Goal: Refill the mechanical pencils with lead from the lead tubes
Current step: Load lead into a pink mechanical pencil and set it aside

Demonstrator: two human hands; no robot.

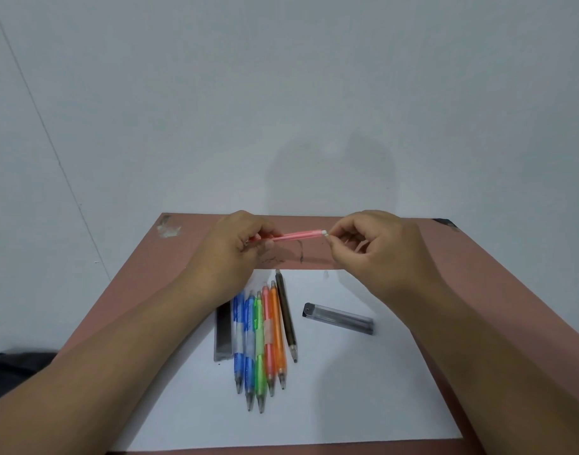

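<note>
Left hand [235, 247] gripping pink mechanical pencil [298, 235] above the table [143, 267], fingers curled round its barrel; right hand [373, 247] pinching the white eraser cap [324, 232] between thumb and forefinger. Lying on white paper [347, 389]: six pencils [265, 339] side by side, a lead tube [339, 318] right of them, another lead tube [223, 333] just left.

Reddish-brown desk [498, 290] against pale wall [281, 93]; white paper sheet [347, 389] at lower centre; torn tape patch [168, 228] at desk's upper-left corner; dark cloth [15, 366] lower left.
</note>
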